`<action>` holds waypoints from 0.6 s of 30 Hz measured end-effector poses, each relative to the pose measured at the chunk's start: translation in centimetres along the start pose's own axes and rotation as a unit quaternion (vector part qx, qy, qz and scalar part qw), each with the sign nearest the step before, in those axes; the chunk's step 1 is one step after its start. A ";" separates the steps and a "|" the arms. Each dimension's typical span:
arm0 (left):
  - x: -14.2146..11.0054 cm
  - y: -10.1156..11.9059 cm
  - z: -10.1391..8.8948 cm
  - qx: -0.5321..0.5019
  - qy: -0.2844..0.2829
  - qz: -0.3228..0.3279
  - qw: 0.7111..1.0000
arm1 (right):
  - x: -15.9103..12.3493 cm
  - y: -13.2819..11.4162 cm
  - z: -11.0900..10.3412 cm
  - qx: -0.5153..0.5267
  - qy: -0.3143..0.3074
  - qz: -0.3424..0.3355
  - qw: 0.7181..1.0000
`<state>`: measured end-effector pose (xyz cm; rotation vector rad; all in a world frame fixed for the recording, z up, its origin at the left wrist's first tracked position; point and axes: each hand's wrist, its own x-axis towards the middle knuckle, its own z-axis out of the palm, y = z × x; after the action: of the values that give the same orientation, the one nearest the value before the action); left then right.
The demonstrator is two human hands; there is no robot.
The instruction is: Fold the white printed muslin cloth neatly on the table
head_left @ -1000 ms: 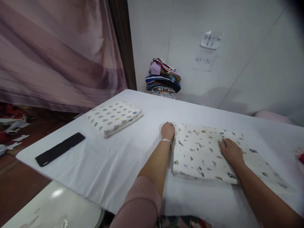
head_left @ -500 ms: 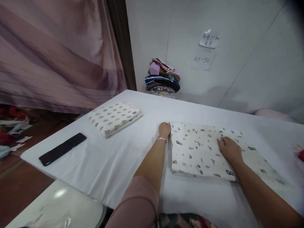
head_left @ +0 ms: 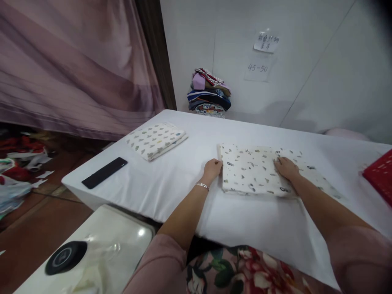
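A white cloth (head_left: 248,173) with small grey and olive prints lies folded in layers on the white-covered table. At its left edge is my left hand (head_left: 212,169), fingers pinched together on the border and a bracelet on the wrist. My right hand (head_left: 287,168) rests on top of the same cloth, right of its middle, with curled fingers gathered on the fabric. Their tips are partly hidden. To the left sits a second folded cloth (head_left: 156,141) with grey cloud-like prints, apart from both hands.
A black phone-like slab (head_left: 104,173) lies near the table's left side. Stacked folded fabrics (head_left: 210,92) stand beyond the far edge. A red item (head_left: 379,177) is at the right. A pale surface (head_left: 122,228) with a round black object (head_left: 66,257) stands lower left.
The view has shifted, bringing more of the red item and the lower-left surface into sight. My left hand sits lower along the cloth's left edge; my right hand stays on the cloth.
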<state>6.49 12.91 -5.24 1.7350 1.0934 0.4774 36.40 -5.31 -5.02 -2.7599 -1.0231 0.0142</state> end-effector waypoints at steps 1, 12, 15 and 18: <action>-0.9 -0.3 0.0 -0.006 -0.003 0.002 1.000 | -0.3 -0.4 -0.4 0.011 -0.006 -0.003 1.000; -8.0 -2.1 -0.2 -0.037 0.005 0.044 0.998 | -14.7 -12.2 1.1 0.271 0.032 -0.377 0.885; -9.2 -1.6 -0.2 -0.013 0.013 0.050 0.999 | -15.6 -13.6 1.1 0.224 0.039 -0.420 0.879; -9.7 -1.4 -0.1 -0.001 0.019 0.060 0.998 | -15.8 -14.5 1.2 0.184 0.040 -0.422 0.887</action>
<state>0.75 4.95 -4.84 1.8041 1.0180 0.5874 14.94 -4.54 -4.37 -1.7818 -1.8704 -0.0307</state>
